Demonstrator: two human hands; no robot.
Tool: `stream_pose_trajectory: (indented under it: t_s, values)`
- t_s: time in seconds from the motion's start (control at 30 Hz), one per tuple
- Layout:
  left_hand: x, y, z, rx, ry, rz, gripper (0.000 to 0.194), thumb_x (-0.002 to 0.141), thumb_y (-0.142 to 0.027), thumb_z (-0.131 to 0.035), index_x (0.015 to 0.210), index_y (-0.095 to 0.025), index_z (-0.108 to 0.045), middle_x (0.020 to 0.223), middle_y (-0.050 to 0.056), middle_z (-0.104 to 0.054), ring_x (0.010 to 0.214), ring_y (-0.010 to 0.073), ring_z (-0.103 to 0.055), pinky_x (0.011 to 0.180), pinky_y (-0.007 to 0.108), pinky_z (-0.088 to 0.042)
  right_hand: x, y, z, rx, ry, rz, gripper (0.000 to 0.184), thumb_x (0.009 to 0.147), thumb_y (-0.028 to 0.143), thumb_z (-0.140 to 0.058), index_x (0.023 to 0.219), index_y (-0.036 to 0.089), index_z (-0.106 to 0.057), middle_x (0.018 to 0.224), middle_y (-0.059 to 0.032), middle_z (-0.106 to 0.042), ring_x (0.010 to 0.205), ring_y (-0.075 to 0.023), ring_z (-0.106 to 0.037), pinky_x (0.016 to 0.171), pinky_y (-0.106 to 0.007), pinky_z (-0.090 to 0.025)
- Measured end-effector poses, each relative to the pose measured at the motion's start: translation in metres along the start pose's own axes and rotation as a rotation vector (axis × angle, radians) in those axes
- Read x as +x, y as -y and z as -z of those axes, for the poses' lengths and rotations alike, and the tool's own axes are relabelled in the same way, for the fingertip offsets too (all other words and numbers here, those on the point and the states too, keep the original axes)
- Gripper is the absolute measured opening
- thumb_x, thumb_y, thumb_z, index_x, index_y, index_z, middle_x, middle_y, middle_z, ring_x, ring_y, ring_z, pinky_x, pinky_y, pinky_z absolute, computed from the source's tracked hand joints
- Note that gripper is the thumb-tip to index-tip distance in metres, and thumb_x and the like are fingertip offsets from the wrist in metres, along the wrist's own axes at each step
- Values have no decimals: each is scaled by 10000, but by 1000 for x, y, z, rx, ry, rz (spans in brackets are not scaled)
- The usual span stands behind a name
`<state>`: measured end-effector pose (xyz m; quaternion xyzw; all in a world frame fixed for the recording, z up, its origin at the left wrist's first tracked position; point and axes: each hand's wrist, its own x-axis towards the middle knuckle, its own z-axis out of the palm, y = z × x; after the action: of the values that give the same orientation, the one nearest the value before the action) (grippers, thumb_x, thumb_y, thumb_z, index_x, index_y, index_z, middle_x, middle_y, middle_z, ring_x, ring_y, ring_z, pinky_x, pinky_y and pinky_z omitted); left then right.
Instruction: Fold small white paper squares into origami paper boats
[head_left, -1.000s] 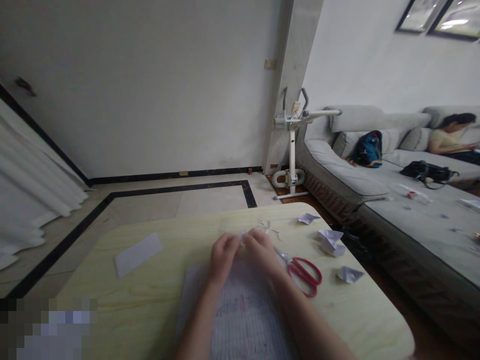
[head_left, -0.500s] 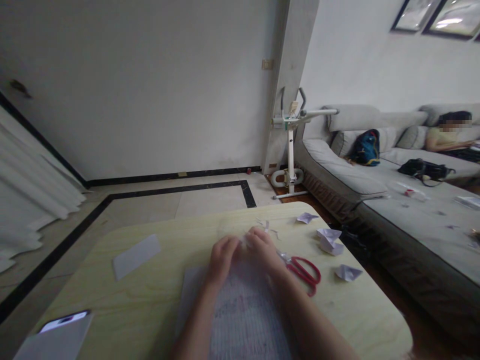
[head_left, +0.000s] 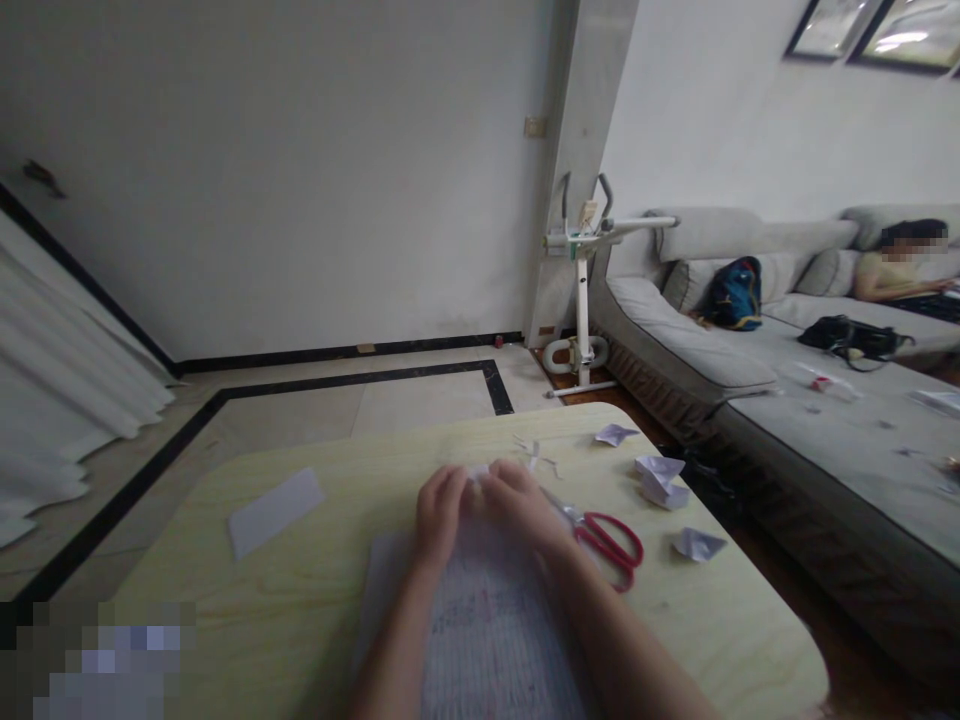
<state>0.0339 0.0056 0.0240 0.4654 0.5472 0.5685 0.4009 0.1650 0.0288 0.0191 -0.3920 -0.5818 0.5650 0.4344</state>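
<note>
My left hand (head_left: 441, 510) and my right hand (head_left: 525, 502) meet over the far end of a written-on sheet of paper (head_left: 495, 640). Between their fingertips is a small piece of white paper (head_left: 477, 474), mostly hidden by the fingers. Both hands are closed on it in a pinch. Red-handled scissors (head_left: 611, 545) lie just right of my right wrist, their blades partly behind it. Thin paper scraps (head_left: 534, 455) are scattered beyond my right hand. Folded paper shapes sit along the table's right side: one at the back (head_left: 615, 435), a larger one (head_left: 661, 482) and a nearer one (head_left: 699, 545).
A white paper rectangle (head_left: 276, 512) lies on the left of the pale wooden table (head_left: 300, 620). The near left corner is pixelated. A grey sofa (head_left: 825, 440) with bags and a seated person (head_left: 900, 275) is at the right. White exercise equipment (head_left: 582, 290) stands beyond the table.
Both hands have shifted slightly left, and the right hand's fingertips have come a little lower. The scissors, scraps and folded shapes have stayed in place.
</note>
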Motion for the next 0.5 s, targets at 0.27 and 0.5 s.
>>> stream_pose_trajectory:
  t_s: [0.27, 0.5]
  values:
    - [0, 0, -3, 19, 48, -8, 272, 741, -408, -578, 620, -174, -508, 590, -23, -503, 581, 121, -477, 543, 202, -388, 0, 2, -4, -28, -36, 4, 303, 794, 435, -561, 648, 181, -484, 604, 22, -509, 575, -113, -458, 527, -214, -359]
    - [-1, 6, -2, 49, 103, -42, 304, 785, -422, -537, 611, -177, -489, 559, -34, -446, 534, 106, -417, 511, 198, -343, 4, -4, -2, -31, -112, 31, 193, 771, 317, -553, 644, 177, -512, 612, 28, -486, 598, -114, -444, 550, -215, -363]
